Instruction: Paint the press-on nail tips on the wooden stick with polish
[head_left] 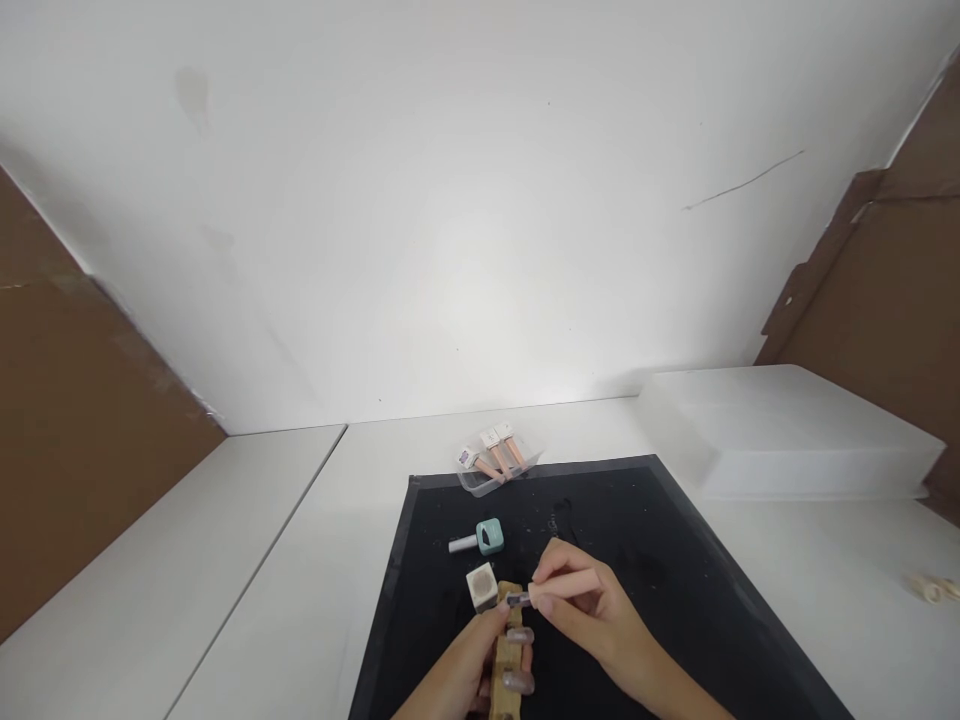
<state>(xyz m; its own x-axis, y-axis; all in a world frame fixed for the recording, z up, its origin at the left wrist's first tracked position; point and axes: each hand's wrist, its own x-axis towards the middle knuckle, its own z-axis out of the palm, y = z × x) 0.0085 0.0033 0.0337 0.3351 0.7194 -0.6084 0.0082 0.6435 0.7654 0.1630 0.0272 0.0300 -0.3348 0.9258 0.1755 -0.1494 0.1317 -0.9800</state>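
My right hand [592, 620] pinches the pink cap of a nail polish brush [564, 588], its handle tilted up to the right. The dark brush end reaches the thumb side of my left hand [469, 655]; I cannot tell whether it touches the thumbnail. The fingers of my left hand wrap round a long yellowish wooden block [510, 658], their greyish shiny nails showing over its right side. Against the block's upper left stands a small white nail polish bottle [481, 584] with a round greyish top. A teal bottle [490, 537] with a pale cap lies behind it.
A black mat [622, 560] covers the middle of the white table [300, 620]. At its back edge sits a clear plastic tray [474, 486] with several pink-capped white bottles. A white box-like block [787, 430] stands back right, under the white wall [465, 200].
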